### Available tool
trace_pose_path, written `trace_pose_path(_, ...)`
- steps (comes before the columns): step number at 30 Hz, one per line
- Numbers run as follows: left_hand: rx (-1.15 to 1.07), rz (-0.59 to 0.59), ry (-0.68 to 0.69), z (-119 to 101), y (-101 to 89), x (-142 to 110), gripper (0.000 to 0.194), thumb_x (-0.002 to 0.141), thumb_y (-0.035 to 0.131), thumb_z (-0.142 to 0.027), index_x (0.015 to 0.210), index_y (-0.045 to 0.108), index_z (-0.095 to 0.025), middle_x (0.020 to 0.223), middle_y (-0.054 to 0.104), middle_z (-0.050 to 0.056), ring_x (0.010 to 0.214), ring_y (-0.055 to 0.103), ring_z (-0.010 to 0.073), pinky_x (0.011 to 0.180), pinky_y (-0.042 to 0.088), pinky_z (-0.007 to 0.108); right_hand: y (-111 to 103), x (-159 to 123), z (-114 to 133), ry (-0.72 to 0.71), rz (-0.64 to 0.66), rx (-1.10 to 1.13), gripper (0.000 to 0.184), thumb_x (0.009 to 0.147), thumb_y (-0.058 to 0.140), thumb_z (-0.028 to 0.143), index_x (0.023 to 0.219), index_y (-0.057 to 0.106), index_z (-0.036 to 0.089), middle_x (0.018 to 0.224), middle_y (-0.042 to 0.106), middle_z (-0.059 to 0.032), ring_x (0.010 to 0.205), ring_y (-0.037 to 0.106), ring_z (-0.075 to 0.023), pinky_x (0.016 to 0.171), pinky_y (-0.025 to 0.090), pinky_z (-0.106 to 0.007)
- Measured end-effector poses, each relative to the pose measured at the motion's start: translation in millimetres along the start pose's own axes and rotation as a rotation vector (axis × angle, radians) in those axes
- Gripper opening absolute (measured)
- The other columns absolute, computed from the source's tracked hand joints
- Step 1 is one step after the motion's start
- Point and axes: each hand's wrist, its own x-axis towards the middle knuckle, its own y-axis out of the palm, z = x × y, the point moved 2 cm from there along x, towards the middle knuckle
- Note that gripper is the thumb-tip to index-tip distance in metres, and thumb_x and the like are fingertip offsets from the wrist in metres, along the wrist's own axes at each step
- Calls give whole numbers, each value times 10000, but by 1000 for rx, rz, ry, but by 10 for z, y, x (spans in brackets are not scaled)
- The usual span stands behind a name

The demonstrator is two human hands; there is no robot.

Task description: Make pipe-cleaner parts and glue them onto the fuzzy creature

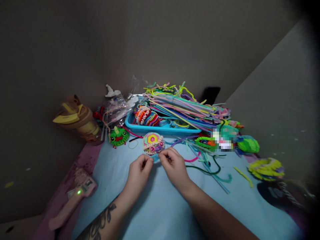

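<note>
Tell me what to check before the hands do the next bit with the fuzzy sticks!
1. Both hands on the piece: ok. Left hand and right hand pinch a small light-blue piece between them.
2. Round craft close by: ok, it lies just beyond the fingers.
3. Spare sticks within reach: ok, a pile fills the blue tray and loose ones lie to the right.
4. Glue gun out of the way: ok, it lies apart on the left, its green light on.
5. Glue on the piece: cannot tell, too small.
</note>
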Motion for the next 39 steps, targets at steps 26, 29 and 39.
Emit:
trace_pose_path(26,-217,159,-118,-68,22,-32,299,723,625,-440,737,601,-142,504,556,-28,392,410,64,406,313,180,-48,54,-77,197,-23,125,196,798,553,290,637,559,178,623,528,9,614,491,-146,575,389,-249)
trace_pose_path(29,-202,153,-112,-81,19,-36,287,731,616,-431,723,592,-145,496,547,-32,382,398,60,397,305,177,-41,55,-83,220,-5,162,198,795,557,302,641,557,177,620,524,10,612,484,-144,567,389,-244)
trace_pose_path(39,-193,87,-111,-78,11,-31,260,727,611,-414,713,594,-154,510,533,-39,398,407,68,392,309,178,-45,48,-83,182,-32,134,211,805,552,324,650,563,181,642,544,-2,634,508,-155,587,408,-252)
